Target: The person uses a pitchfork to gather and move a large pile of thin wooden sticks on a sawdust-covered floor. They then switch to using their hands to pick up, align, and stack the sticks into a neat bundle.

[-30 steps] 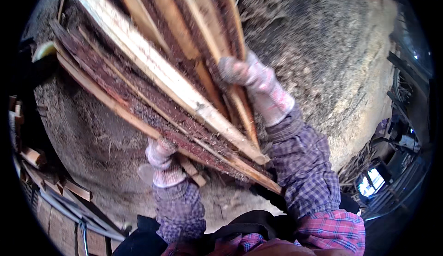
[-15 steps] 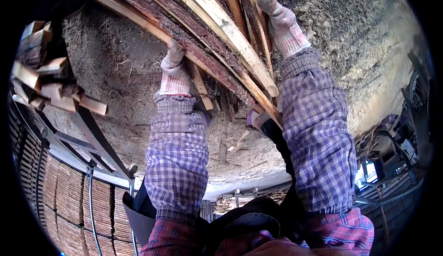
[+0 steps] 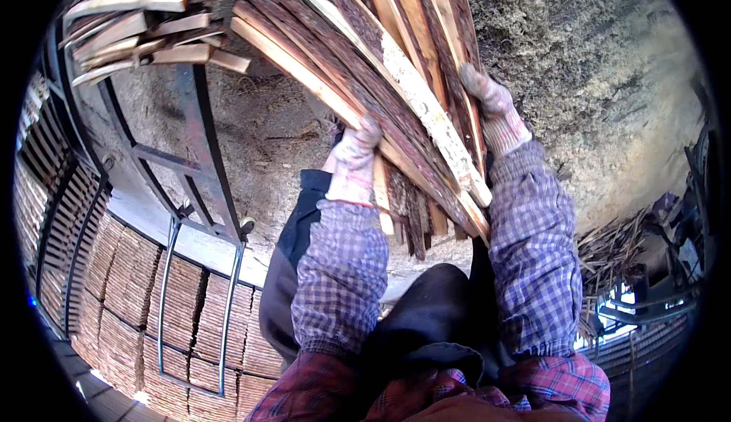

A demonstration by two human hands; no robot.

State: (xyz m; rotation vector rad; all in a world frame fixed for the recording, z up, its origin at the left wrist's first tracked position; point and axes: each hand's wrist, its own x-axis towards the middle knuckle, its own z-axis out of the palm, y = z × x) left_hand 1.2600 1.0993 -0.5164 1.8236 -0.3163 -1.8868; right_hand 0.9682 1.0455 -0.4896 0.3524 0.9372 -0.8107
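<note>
A large bundle of long rough wood strips (image 3: pixel 438 136), some pale and some with dark bark, lies across both my arms' reach. My left hand (image 3: pixel 355 156), in a soiled whitish knit glove, is closed around the bundle's left side. Against its right side, my right hand (image 3: pixel 495 106) in a matching glove presses with the fingers along the outer strips. The near ends of the strips slant down toward my right forearm. Their far ends run out of view at the top, and the underside of the bundle is hidden.
At the left stands a dark metal cart frame (image 3: pixel 199 148) with a load of cut strips (image 3: pixel 141 30). Behind it are stacked bundles of thin slats (image 3: pixel 129 285). Rough sawdust-covered ground (image 3: pixel 563 64) stretches to the right, with scrap sticks (image 3: pixel 620 243) at its edge.
The bundle and both my hands have come nearer to my body, the bundle now lifted over my legs. My view has swung left, showing more of the cart frame.
</note>
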